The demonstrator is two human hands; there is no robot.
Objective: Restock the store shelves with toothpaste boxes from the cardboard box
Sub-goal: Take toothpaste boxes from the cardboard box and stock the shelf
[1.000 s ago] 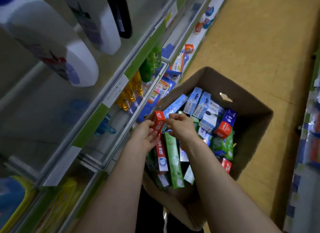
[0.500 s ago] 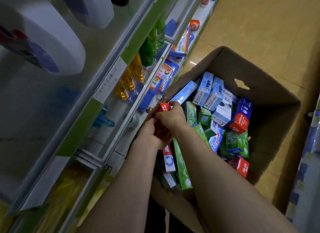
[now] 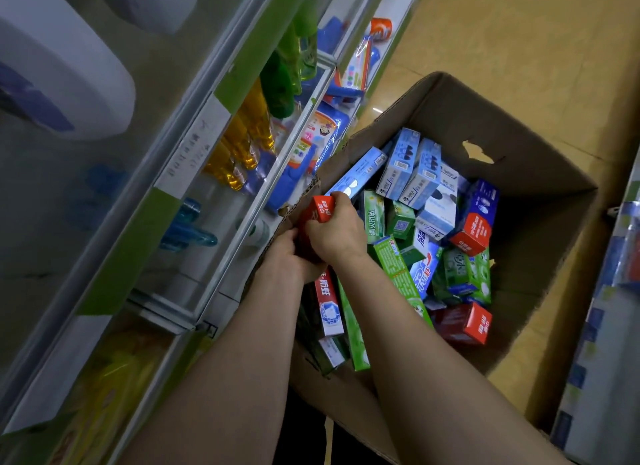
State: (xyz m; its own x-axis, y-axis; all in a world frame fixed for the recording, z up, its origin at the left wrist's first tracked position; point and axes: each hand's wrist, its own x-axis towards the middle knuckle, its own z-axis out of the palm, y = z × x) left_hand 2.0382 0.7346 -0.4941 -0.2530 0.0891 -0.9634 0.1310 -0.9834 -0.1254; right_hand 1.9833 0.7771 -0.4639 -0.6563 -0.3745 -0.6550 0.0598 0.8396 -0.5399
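A red toothpaste box (image 3: pixel 320 211) stands on end at the left edge of the cardboard box (image 3: pixel 540 174), gripped by both hands. The right hand (image 3: pixel 334 234) is curled shut over its upper end, fingers wrapped across the face; the left hand (image 3: pixel 289 257) is closed around it lower down, touching the right. White Chinese characters mark the red top, too small to read. Below the hands a red-and-white box (image 3: pixel 328 305) shows "防蛀". A green box (image 3: pixel 373 219) just right reads "清火抗敏". Light blue boxes (image 3: pixel 412 168) lean behind it. The shelves (image 3: pixel 194 142) at left hold yellow bottles (image 3: pixel 242 146).
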